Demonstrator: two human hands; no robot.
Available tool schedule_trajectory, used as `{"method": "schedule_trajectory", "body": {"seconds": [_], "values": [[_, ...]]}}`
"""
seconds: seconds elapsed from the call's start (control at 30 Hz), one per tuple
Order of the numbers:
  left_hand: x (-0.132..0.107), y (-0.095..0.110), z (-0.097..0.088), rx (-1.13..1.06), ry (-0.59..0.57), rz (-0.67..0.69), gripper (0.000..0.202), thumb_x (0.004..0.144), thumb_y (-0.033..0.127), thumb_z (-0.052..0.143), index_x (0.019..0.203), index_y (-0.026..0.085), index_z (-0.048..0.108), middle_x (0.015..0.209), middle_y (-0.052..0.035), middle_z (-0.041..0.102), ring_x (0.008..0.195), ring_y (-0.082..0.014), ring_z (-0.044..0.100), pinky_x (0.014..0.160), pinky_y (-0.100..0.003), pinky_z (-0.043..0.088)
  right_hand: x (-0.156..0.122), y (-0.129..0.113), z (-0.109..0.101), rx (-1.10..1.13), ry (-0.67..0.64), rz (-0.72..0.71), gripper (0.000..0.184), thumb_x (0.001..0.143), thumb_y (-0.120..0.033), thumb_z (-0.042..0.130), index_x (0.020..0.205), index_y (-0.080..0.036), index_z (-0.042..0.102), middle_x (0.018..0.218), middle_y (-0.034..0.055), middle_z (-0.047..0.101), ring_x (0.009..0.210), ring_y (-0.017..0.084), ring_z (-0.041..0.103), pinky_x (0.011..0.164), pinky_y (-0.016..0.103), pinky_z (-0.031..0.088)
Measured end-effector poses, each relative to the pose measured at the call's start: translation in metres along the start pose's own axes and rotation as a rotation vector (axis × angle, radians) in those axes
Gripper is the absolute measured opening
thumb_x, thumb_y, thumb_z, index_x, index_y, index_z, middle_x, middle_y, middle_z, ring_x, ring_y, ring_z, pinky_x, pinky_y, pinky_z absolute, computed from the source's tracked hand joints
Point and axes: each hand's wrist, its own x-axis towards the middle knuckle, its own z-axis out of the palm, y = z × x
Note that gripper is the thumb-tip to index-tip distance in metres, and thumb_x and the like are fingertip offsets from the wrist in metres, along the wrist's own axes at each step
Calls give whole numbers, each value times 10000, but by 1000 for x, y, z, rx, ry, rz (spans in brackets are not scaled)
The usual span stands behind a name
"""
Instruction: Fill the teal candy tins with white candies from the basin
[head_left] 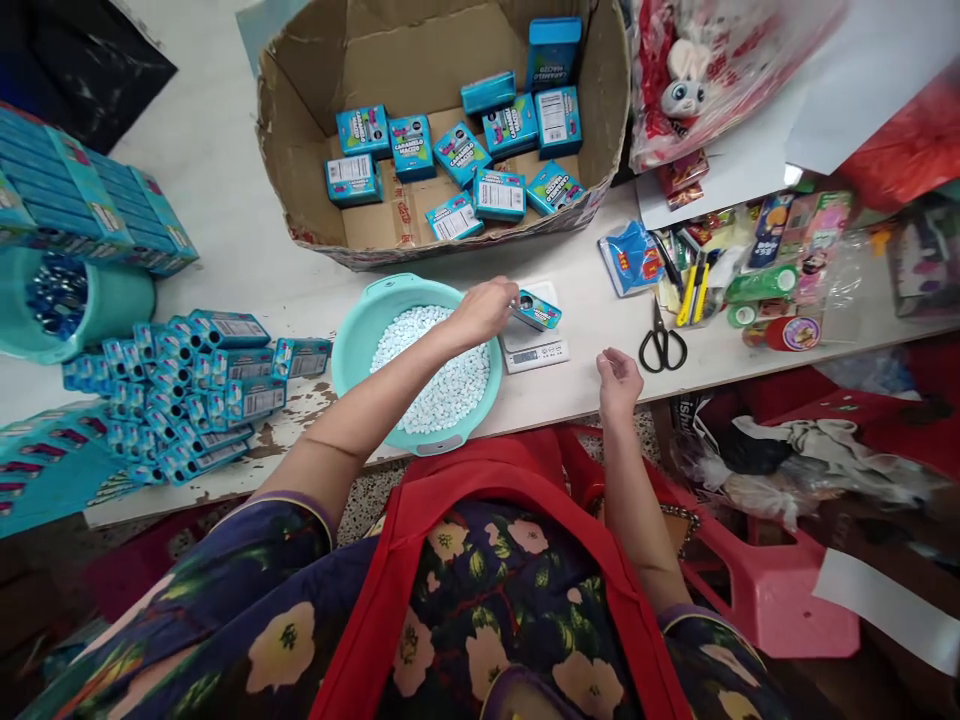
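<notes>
My left hand point(484, 312) reaches over the right rim of a turquoise basin point(346, 345). Its fingertips are pinched together at the near end of a small blue candy box point(539, 310); whatever lies between them is hidden. That box rests on a white digital scale point(536, 355), turned at an angle. Small white candies point(450, 395) fill the bottom of the basin. At the table's front edge, right of the scale, hovers my right hand point(619, 384), loosely curled, fingers apart and holding nothing visible.
Behind the basin stands a cardboard carton point(300, 180) with several blue candy boxes inside. Stacked box sleeves point(240, 360) and a turquoise bucket point(124, 300) occupy the left. Black-handled scissors point(663, 348), yellow cutters point(694, 290) and assorted packets lie right. A pink stool point(795, 600) stands below.
</notes>
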Motion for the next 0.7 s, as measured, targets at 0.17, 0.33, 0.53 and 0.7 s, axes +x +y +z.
{"method": "schedule_trajectory", "body": {"seconds": [0.17, 0.33, 0.53, 0.7], "values": [[20, 18, 3, 137, -20, 46, 309, 817, 44, 426, 989, 165, 652, 1048, -102, 593, 834, -219, 594, 679, -325, 376, 4, 4, -8, 17, 15, 26, 476, 669, -470, 745, 996, -140, 641, 1008, 101, 699, 929, 200, 658, 917, 406, 525], [21, 20, 4, 135, 15, 69, 327, 827, 48, 436, 1052, 180, 634, 1039, -95, 599, 819, -217, 595, 673, -322, 379, 7, 9, -12, 5, 18, 31, 457, 686, -457, 731, 1003, -139, 643, 989, 97, 702, 916, 197, 659, 933, 416, 518], [12, 8, -4, -48, 223, 30, 304, 786, 74, 494, 1022, 175, 657, 1037, -68, 656, 934, -215, 608, 775, -313, 426, 7, 6, -10, -15, -1, 37, 461, 685, -464, 722, 1001, -140, 642, 1005, 106, 706, 928, 206, 659, 933, 425, 524], [-14, -15, -3, -209, 370, -105, 176, 810, 159, 520, 917, 186, 658, 922, -37, 690, 843, -182, 606, 770, -301, 446, 7, 5, -10, -6, -4, 31, 486, 672, -478, 729, 1005, -137, 639, 1011, 112, 700, 920, 212, 661, 916, 425, 527]]}}
